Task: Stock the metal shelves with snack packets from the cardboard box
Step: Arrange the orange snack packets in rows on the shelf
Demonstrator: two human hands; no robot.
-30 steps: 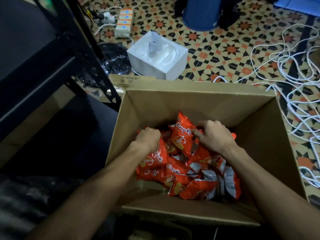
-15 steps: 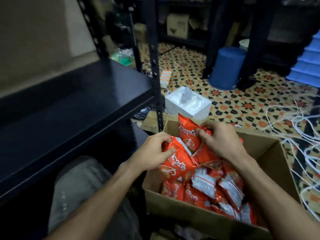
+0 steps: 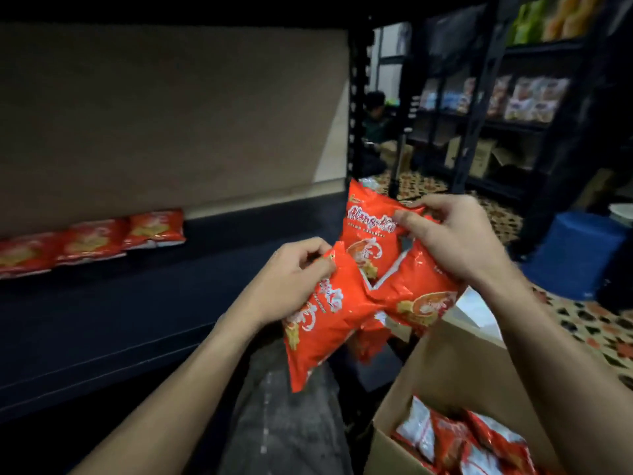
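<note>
My left hand point(image 3: 291, 275) pinches a packet point(image 3: 322, 323) by its top. My right hand point(image 3: 455, 241) curls round a bunch point(image 3: 373, 245). Both are above the box point(image 3: 455, 371), beside the shelf point(image 3: 171, 303). I grip the top edges, probably to lay them flat by the back row point(image 3: 92, 241).

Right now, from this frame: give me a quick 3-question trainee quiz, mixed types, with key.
1. True or false: the left hand and the right hand hold nothing.
2. Multiple choice: the stocked packets lie A) at the left end of the black shelf, B) in a basket, C) on a trolley.
3. Short answer: is the cardboard box empty?
Key: 1. False; both grip red packets. 2. A. 3. No; boxed packets lie inside.
</note>
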